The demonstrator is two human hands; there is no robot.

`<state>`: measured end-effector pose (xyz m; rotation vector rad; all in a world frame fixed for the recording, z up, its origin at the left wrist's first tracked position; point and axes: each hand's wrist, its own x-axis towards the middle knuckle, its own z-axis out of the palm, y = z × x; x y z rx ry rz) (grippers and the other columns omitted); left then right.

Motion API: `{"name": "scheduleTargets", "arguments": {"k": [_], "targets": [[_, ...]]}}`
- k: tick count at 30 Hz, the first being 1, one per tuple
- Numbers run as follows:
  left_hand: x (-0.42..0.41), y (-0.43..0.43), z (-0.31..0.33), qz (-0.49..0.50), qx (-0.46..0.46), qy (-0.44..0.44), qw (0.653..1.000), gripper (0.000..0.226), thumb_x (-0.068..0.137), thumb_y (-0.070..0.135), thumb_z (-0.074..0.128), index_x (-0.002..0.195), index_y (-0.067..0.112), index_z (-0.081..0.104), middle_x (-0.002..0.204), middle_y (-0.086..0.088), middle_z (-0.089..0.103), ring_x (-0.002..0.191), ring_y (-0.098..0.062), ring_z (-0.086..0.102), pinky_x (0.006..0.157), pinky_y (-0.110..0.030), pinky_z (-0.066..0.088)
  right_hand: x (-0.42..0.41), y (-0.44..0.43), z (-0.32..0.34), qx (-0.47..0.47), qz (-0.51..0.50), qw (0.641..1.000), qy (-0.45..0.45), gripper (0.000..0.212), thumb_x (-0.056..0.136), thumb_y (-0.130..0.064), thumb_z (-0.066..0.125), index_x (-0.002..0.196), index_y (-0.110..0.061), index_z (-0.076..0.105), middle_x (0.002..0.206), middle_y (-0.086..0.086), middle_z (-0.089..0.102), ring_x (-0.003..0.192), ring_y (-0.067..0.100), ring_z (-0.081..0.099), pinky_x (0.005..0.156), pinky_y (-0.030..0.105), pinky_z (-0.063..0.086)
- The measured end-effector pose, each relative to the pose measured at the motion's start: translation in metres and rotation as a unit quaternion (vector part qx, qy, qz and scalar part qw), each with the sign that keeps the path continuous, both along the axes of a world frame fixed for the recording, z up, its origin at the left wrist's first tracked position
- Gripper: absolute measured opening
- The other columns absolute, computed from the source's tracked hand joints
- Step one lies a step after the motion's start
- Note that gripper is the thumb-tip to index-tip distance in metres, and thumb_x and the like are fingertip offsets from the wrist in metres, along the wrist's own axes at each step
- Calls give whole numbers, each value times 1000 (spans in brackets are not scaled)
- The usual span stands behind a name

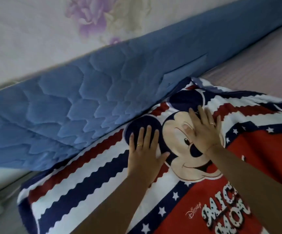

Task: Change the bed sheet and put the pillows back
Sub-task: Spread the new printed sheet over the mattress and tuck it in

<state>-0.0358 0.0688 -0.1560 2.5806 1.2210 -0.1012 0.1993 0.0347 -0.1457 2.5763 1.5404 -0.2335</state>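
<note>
We saw a wall with pale floral wallpaper [52, 31] filling the top of the view, well beyond our fingertips. Below it ran a long blue quilted headboard pad [86, 98], tilted across the frame, its lower edge just past the tips of our left fingers. A pinkish striped bed sheet [263, 68] lay bare beyond and to the right of our right fingertips. Under both palms lay the pillow [103, 191], printed with a cartoon mouse, red, white and navy wavy stripes and stars; its far edge touched the blue pad. Our left hand [143, 154] rested flat on the pillow, fingers spread, their tips on the navy ear of the print, and it gripped nothing. Our right hand [204, 130] lay flat too, fingers spread over the mouse's forehead, thumb on the face. Each hand wore a thin gold ring [139, 145]; the one on the right was just visible.
</note>
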Motion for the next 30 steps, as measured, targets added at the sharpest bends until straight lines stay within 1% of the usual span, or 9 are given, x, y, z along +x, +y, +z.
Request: {"name": "scheduleTargets", "arguments": {"k": [5,7,9,12,17,20,23,25,30], "targets": [[94,36,-5,-53,7,13,998,75,92,65,3,153,24,-13,163,-8,-11,150,-30,-6,119,-53,-2,81,-13,-10,26,-126,992,6,72,88,-68,5,153,-37,4,162,-2,-2,149,23,-7,118,52,-6],[126,44,-10,-44,17,8,999,75,92,65,0,154,24,-13,163,-9,-10,150,-31,-6,120,-52,-1,97,-7,-6,130,-122,984,13,68,93,-59,16,149,-23,32,158,9,23,146,30,17,118,50,8],[150,54,-13,-26,19,-6,999,76,90,65,-3,154,24,-11,163,-8,-7,150,-31,-4,120,-51,-1,110,1,14,292,-136,946,29,63,93,-53,27,124,-8,59,131,17,53,120,33,50,106,44,35],[190,69,-16,-24,9,-33,999,78,92,67,6,154,23,-9,164,-6,-3,150,-28,-1,121,-49,-1,158,-8,48,398,-159,903,37,44,88,-39,61,119,-8,58,126,14,48,104,15,52,91,33,46],[228,89,-17,-94,75,-54,991,77,96,65,16,154,14,16,159,-12,23,148,-31,18,120,-48,18,236,-47,70,255,-220,932,131,89,74,-46,74,149,-29,30,151,0,37,136,16,37,112,35,32],[238,94,-14,-134,97,-43,985,72,96,65,23,148,14,30,151,-14,38,142,-34,31,118,-52,22,260,-50,70,156,-274,936,156,60,78,-47,71,131,-23,55,128,7,60,105,22,58,96,38,46],[238,93,-13,-136,96,-44,985,67,95,62,28,140,15,42,140,-15,52,133,-36,45,115,-54,26,275,-37,70,177,-276,933,151,31,84,-32,71,95,-4,69,92,14,64,79,26,56,72,34,43],[237,92,-13,-135,80,-44,987,65,95,60,28,137,15,46,132,-14,59,125,-34,54,107,-54,36,287,-22,73,209,-274,929,137,27,87,-27,69,86,0,69,74,10,56,67,23,50,62,31,38],[240,95,-13,-159,32,-98,982,64,94,60,31,143,19,39,125,-4,66,106,-24,68,79,-34,57,324,25,74,204,-276,934,103,34,90,-31,64,68,-6,57,64,7,51,68,29,50,52,31,29]]}}
